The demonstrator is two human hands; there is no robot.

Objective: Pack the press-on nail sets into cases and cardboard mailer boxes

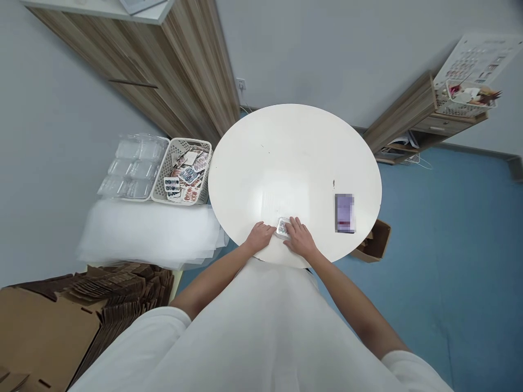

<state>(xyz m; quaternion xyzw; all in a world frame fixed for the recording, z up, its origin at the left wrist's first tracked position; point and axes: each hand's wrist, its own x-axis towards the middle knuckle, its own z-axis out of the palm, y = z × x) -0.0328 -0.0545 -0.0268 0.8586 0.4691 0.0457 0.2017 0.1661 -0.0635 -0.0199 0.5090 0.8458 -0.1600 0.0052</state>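
Observation:
A small clear plastic case [283, 227] with patterned contents lies near the front edge of the round white table [294, 158]. My left hand [260, 236] is curled against the case's left side. On the right, my right hand [299, 235] rests over its side and top, fingers bent down on it. Both hands hold the case between them on the tabletop.
A phone [345, 213] lies on the table to the right. Left of the table stand a basket of small packets [184, 173], stacked clear trays [133, 169] and white foam sheets [147, 234]. Flat cardboard [61, 321] is piled at lower left. A small cardboard box [375, 242] sits on the blue floor.

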